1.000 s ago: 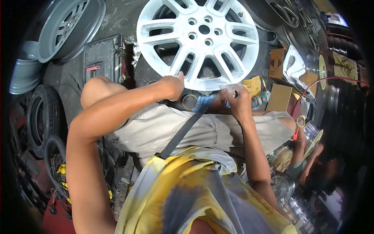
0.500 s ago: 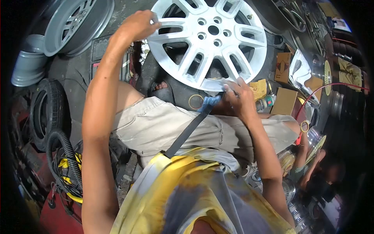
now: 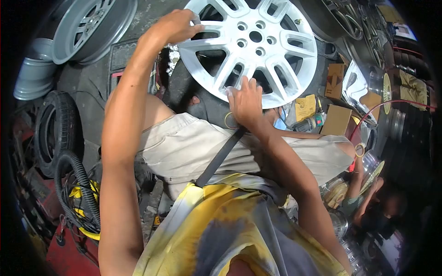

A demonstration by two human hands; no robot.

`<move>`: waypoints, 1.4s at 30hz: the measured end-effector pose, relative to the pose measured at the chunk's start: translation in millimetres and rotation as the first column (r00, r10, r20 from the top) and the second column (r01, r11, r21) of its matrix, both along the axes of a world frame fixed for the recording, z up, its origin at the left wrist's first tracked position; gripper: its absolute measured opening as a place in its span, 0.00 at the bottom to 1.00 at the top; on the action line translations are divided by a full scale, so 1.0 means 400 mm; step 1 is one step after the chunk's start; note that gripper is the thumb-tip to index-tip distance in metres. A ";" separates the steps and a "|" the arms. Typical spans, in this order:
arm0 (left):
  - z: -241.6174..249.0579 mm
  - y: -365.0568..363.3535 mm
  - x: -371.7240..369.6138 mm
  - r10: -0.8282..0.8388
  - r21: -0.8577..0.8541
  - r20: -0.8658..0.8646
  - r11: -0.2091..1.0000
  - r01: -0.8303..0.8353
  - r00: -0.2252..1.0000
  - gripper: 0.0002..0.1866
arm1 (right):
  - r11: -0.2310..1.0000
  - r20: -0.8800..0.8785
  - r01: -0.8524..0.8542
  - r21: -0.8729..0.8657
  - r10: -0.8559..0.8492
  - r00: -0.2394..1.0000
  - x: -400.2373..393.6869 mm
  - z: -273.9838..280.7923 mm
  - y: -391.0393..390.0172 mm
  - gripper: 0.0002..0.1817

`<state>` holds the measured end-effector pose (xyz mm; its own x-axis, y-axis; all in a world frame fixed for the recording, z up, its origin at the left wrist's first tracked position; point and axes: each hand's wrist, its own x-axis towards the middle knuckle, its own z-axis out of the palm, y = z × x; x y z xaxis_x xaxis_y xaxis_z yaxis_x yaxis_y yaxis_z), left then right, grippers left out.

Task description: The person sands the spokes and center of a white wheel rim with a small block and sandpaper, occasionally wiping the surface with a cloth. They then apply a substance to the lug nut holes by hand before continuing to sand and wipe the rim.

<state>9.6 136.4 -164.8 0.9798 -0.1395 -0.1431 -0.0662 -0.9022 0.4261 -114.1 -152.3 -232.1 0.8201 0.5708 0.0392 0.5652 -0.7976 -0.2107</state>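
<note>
A white alloy wheel (image 3: 294, 48) lies face up in front of me, with twin-bar spokes and several bolt holes around its hub bore. My left hand (image 3: 177, 26) is closed at the wheel's upper left edge. Its fingers pinch a small grey sheet (image 3: 196, 19), which looks like sandpaper, against a spoke end. At the near edge, my right hand (image 3: 247, 102) curls its fingers over the rim, thumb on the left, by a lower spoke. Whitish dust shows on its fingertips. The palm side of both hands is hidden.
Grey wheels (image 3: 99, 34) and a tire (image 3: 57, 133) stand at left, above a ridged black hose (image 3: 76, 179). Right of my knees lie a cardboard box (image 3: 336, 120), a yellow packet (image 3: 305, 107) and a green-and-grey power tool (image 3: 309, 123). Another person's arm (image 3: 354, 184) shows at lower right.
My right hand has moved left along the near rim of the wheel. The left hand has shifted slightly right and inward with the grey sheet. The wheel has barely shifted in view.
</note>
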 end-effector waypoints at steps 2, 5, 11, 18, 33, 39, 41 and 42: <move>-0.005 -0.001 -0.002 -0.010 -0.001 0.022 1.000 0.010 1.000 0.24 | 1.000 -0.040 0.010 0.027 -0.009 0.999 0.007 -0.012 0.002 0.11; -0.002 0.010 -0.011 0.016 0.012 0.068 1.000 -0.017 0.998 0.23 | 1.000 -0.077 0.009 -0.018 -0.011 0.997 -0.035 0.070 0.004 0.11; 0.008 -0.003 -0.010 -0.022 -0.003 0.041 1.000 0.023 0.999 0.24 | 0.999 -0.087 -0.037 -0.010 0.036 0.996 0.040 -0.028 0.013 0.10; 0.028 -0.008 0.001 -0.009 -0.014 0.011 1.000 0.010 1.000 0.22 | 0.991 -0.108 -0.097 -0.087 0.087 0.990 0.038 0.013 0.018 0.11; -0.152 0.070 -0.007 0.113 0.163 -0.131 0.982 -0.091 0.985 0.28 | 0.899 -0.124 0.406 0.163 -0.389 0.913 0.262 0.067 -0.403 0.21; -0.227 -0.025 -0.144 0.184 -0.397 -0.754 0.637 -0.661 0.630 0.32 | 0.866 -0.115 0.468 0.176 -0.454 0.883 0.300 -0.083 -0.385 0.23; -0.281 -0.044 -0.162 0.226 -0.469 -0.743 0.496 -0.731 0.630 0.30 | 0.848 -0.140 0.474 0.237 -0.453 0.881 0.322 -0.127 -0.361 0.24; -0.278 -0.052 -0.165 0.231 -0.468 -0.741 0.496 -0.732 0.630 0.30 | 0.830 -0.196 0.523 0.195 -0.489 0.850 0.333 -0.124 -0.350 0.26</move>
